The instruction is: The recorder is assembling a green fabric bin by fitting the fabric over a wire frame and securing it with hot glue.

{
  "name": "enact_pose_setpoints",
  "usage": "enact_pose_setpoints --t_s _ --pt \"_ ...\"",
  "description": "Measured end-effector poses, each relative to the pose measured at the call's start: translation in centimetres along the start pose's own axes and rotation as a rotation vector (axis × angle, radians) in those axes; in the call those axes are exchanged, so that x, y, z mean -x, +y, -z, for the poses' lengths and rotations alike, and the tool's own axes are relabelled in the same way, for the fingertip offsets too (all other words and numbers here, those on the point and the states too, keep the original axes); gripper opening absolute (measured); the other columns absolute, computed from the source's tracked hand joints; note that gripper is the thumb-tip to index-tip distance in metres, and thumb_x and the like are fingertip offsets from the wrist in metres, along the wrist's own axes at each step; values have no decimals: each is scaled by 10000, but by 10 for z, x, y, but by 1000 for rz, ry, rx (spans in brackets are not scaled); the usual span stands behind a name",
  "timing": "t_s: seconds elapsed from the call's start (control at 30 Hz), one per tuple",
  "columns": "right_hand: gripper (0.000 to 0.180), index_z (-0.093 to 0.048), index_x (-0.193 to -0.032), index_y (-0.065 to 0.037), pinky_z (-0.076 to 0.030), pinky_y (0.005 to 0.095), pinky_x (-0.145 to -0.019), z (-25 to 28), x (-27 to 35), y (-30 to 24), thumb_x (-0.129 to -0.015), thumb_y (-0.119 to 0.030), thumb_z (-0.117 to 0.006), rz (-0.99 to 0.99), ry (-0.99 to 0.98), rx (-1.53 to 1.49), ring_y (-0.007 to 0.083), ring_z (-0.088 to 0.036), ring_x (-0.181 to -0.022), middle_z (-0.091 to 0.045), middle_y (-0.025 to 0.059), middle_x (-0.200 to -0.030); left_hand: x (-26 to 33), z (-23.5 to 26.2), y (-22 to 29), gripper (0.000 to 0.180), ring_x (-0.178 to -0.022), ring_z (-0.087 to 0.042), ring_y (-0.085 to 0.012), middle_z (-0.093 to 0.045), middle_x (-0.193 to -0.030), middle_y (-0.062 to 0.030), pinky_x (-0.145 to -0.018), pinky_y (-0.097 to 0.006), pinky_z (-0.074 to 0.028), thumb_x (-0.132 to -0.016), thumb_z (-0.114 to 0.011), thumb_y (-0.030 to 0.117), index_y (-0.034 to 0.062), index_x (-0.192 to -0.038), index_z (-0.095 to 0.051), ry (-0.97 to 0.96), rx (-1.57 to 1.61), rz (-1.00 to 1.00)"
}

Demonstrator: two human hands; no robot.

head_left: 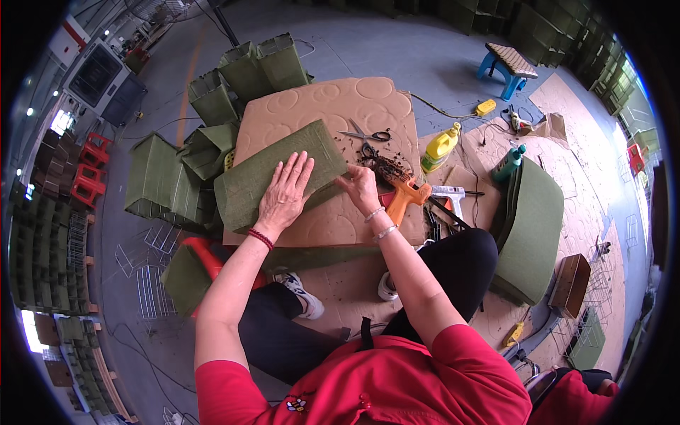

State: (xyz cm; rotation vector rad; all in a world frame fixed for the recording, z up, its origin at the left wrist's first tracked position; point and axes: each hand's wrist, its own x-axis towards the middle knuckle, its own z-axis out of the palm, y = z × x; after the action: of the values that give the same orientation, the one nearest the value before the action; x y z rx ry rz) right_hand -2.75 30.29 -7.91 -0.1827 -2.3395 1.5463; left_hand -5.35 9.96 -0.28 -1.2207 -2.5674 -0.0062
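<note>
A green felt-covered box (319,145) lies slanted on the cardboard-topped work table (312,99) in front of me. My left hand (283,193) rests flat on its upper face, fingers stretched out. At the box's right end, my right hand (361,188) is closed with thumb and fingertips on the edge. Just beyond that hand are scissors (366,134) with dark handles and a heap of brown scraps (388,168). An orange glue gun (404,201) lies close to my right wrist, beside a white glue gun (451,194).
Several green felt boxes (156,177) stand left of the table, above wire frames (152,290). To the right are a yellow bottle (440,147), a teal bottle (508,163) and stacked green felt pieces (531,241). A blue-legged stool (507,68) stands farther back. Cables cross the floor.
</note>
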Motion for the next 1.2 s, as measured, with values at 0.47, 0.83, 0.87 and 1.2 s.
enact_pose_setpoints --t_s 0.47,0.83,0.87,1.2 --pt "632 -455 -1035 13 -495 458 -716 64 92 19 -743 -453 -765 -295 460 619 408 -626 -844 -617 220 -922 6 9 -6 593 -1451 -197 -236 -234 -1568 -40 -1184 -467 -141 -997 -364 369 130 -1519 -217 52 245 -35" --pt "434 -533 -1135 0 -491 271 -663 68 97 31 -776 -114 -749 -176 645 -543 121 -600 -769 -609 34 -966 9 5 -26 650 -1334 -389 -303 -439 -1405 -214 -1107 -355 -274 -1018 -296 500 -16 -1405 -378 117 1065 279" --pt "486 -497 -1192 -11 -512 284 -687 75 97 20 -783 -103 -742 -223 494 -683 127 -608 -816 -599 52 -1026 12 4 -31 667 -1286 -442 -293 -501 -1341 -228 -1076 -338 -307 -1015 -308 512 -48 -1356 -433 87 1131 348" --pt "613 -472 -1269 -16 -479 442 -938 74 116 -67 -723 -155 -715 -172 -297 -1117 317 -585 -1097 -616 118 -1050 13 9 -37 665 -1282 -424 -206 -492 -1370 -151 -1088 -309 -294 -1022 -340 483 -98 -1325 -451 235 1393 545"
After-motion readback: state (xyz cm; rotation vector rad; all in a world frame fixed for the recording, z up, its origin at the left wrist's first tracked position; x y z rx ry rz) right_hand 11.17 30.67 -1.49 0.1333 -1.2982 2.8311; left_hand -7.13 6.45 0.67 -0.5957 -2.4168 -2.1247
